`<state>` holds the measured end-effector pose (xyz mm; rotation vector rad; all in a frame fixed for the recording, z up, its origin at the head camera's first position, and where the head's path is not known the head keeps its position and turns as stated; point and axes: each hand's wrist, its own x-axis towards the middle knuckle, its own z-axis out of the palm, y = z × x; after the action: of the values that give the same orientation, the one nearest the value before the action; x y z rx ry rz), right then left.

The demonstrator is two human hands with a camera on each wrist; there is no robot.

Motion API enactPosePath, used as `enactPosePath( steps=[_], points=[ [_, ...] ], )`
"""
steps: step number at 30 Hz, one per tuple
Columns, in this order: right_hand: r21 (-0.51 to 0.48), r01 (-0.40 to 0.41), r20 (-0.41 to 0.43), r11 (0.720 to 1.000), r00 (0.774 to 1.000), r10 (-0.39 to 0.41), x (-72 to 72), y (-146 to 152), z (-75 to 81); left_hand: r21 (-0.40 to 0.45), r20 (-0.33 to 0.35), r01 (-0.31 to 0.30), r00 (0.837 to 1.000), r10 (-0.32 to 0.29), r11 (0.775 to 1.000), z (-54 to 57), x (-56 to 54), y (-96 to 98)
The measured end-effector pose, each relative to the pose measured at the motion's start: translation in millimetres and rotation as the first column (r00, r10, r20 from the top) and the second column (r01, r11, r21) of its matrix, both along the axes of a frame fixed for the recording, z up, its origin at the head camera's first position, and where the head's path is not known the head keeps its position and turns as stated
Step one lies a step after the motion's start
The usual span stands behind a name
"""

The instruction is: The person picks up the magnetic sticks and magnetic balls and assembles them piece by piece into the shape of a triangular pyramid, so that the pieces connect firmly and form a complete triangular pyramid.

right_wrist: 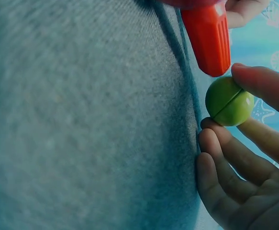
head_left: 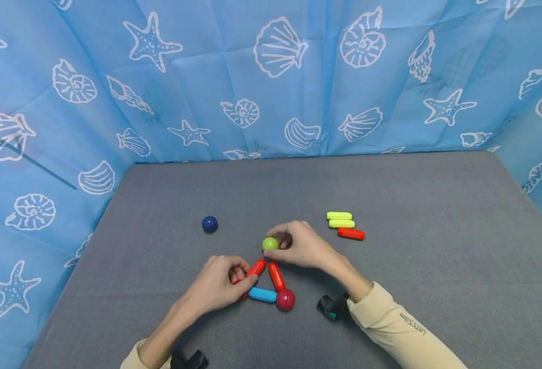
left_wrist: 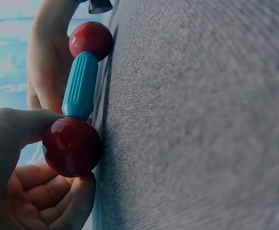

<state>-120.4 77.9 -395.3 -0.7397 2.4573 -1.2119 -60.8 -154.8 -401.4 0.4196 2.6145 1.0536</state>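
Note:
My left hand grips a dark red ball between thumb and fingers; the hand hides most of that ball in the head view. A light blue ribbed stick joins it to a second red ball on its right. One red stick slants up from the left hand's fingertips. Another red stick leans up from the second ball. Just beyond the upper ends of these sticks, my right hand pinches a green ball between thumb and fingertips.
A dark blue ball lies alone to the left on the grey table. Two yellow sticks and a loose red stick lie side by side to the right. A blue shell-patterned curtain hangs behind the table's far edge.

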Motion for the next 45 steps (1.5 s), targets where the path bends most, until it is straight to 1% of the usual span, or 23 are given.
enactPosePath(
  steps=[8,14,17,22,24,27,29,32,34,36,40,45],
  points=[
    [-0.027,-0.022,0.039,0.999,0.999,0.023,0.9,0,-0.8,0.015,-0.019,-0.038,0.999,0.038,0.999,-0.1,2.6,0.5],
    [-0.041,-0.036,0.068,0.999,0.997,0.039,1.6,-1,-0.8,0.021,-0.017,-0.040,0.999,0.040,0.999,-0.1,2.8,0.7],
    [-0.036,-0.041,0.059,0.999,0.997,0.043,1.9,-2,-0.5,0.017,-0.011,-0.035,0.999,0.035,0.999,0.2,2.5,1.0],
    [-0.023,-0.048,0.030,0.999,0.998,0.049,2.3,-3,-0.5,0.022,-0.020,-0.036,0.999,0.036,0.999,-0.2,2.0,1.5],
    [-0.010,-0.049,0.022,0.999,0.999,0.049,2.7,-4,-0.4,0.026,-0.023,-0.041,0.999,0.041,0.999,-0.4,1.9,1.6],
    [0.010,-0.043,0.005,0.999,0.999,0.043,4.3,-6,-0.4,0.031,-0.008,-0.058,0.998,0.058,0.998,-1.0,1.8,2.1],
    [0.026,-0.025,-0.010,0.999,1.000,0.026,6.9,-7,0.2,0.036,0.006,-0.073,0.997,0.072,0.997,-1.6,2.1,2.5],
    [0.056,0.040,-0.031,0.998,0.999,-0.039,14.0,-8,1.9,0.039,0.018,-0.094,0.995,0.093,0.995,-2.9,2.6,3.2],
    [0.073,0.094,-0.034,0.993,0.995,-0.091,20.6,-9,3.9,0.033,0.010,-0.106,0.994,0.106,0.994,-3.5,2.9,3.1],
    [0.085,0.130,-0.028,0.988,0.991,-0.128,27.7,-10,5.6,0.024,0.003,-0.118,0.993,0.118,0.993,-3.7,3.3,3.1],
    [0.105,0.142,0.005,0.984,0.990,-0.143,38.8,-14,9.2,0.015,0.008,-0.134,0.991,0.134,0.991,-3.7,3.9,3.1],
    [0.147,0.157,0.012,0.977,0.987,-0.160,43.7,-18,11.5,0.024,0.011,-0.140,0.990,0.139,0.990,-3.4,4.4,3.0]
  ],
)
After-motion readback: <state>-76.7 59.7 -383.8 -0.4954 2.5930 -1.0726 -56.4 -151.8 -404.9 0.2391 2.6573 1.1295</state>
